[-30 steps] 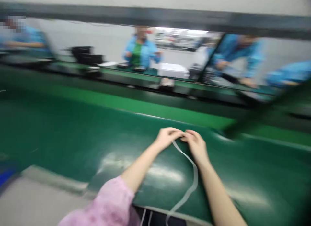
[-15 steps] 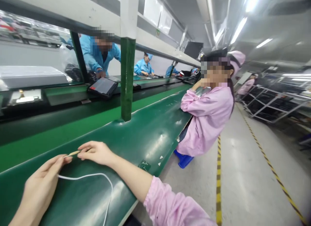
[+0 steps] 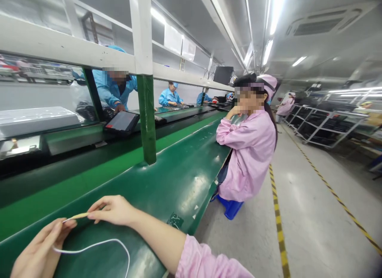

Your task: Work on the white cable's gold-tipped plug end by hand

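Observation:
Low at the left, my left hand (image 3: 41, 248) is closed with thumb and fingertips pinching a thin white cable (image 3: 98, 243). The cable loops out from the palm to the right, over the green tabletop (image 3: 176, 172), and runs off the bottom edge. A narrow yellow strip (image 3: 78, 216) spans the gap between the two hands, in line with a short white end at my left fingertips. Its other end is pinched by my right hand (image 3: 115, 211), which is closed just above the tabletop. Whether strip and cable are joined cannot be made out.
A green and white post (image 3: 148, 118) rises from the bench. Behind it, a dark device with a grey screen (image 3: 121, 122) rests beyond the green strip. A person in pink (image 3: 247, 150) sits farther along on a blue stool (image 3: 229, 206). Persons in blue work opposite.
The camera view has tilted up, so my hands appear lower. My hands are a little farther apart, and more of the yellow strip shows between them.

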`<state>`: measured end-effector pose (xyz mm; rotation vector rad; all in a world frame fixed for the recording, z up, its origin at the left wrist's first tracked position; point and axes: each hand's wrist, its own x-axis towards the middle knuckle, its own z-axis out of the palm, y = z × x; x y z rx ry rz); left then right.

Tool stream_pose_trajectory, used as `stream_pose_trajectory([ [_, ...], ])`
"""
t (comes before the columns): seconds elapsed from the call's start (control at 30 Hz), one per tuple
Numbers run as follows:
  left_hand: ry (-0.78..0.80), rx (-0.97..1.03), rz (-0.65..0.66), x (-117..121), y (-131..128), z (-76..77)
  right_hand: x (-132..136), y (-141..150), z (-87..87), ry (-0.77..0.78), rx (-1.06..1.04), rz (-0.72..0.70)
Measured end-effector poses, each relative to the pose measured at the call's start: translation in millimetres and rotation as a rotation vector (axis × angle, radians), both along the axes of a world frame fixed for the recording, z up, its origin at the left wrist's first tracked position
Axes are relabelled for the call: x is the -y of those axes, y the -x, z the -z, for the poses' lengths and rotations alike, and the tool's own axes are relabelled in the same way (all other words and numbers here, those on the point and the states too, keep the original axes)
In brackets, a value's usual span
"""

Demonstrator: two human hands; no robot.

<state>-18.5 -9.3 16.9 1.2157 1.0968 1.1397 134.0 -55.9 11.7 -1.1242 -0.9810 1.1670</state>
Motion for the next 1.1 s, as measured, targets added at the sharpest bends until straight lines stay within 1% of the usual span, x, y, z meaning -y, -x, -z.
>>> stream_pose_trajectory([
  [0.07, 0.157, 0.088, -0.007, 6.1, -3.2, -10.0, -0.6, -1.0, -0.2, -0.012, -0.008, 0.004],
  [0.1, 0.207, 0.111, -0.015, 8.9, -4.9, -14.6, -1.1, -1.5, -0.3, -0.021, -0.002, 0.015],
  [0.17, 0.233, 0.094, -0.028, 14.0, -7.8, -22.1, -2.3, -2.1, -0.5, -0.031, 0.012, 0.056],
  [0.23, 0.223, 0.022, -0.030, 18.6, -9.7, -27.5, -3.6, -2.3, -0.7, -0.024, 0.004, 0.097],
  [0.3, 0.200, -0.098, -0.027, 22.4, -10.8, -31.2, -4.6, -2.1, -0.5, -0.015, -0.016, 0.110],
  [0.37, 0.171, -0.205, -0.025, 24.9, -11.4, -33.0, -5.1, -1.7, 0.5, -0.017, -0.027, 0.110],
  [0.43, 0.146, -0.260, -0.023, 25.7, -11.6, -33.0, -5.5, -1.4, 2.2, -0.023, -0.038, 0.107],
  [0.6, 0.099, -0.257, -0.052, 24.6, -10.6, -30.4, -6.7, -1.5, 7.7, -0.050, -0.068, 0.110],
  [0.8, 0.147, -0.234, -0.089, 26.5, -10.7, -33.5, -8.1, -1.7, 10.3, -0.051, -0.082, 0.097],
  [0.9, 0.166, -0.212, -0.097, 27.1, -11.9, -35.0, -8.3, -0.9, 8.6, -0.056, -0.068, 0.098],
  [1.1, 0.175, -0.290, -0.079, 30.2, -12.6, -41.9, -4.7, -0.2, -0.4, -0.026, -0.012, 0.111],
])
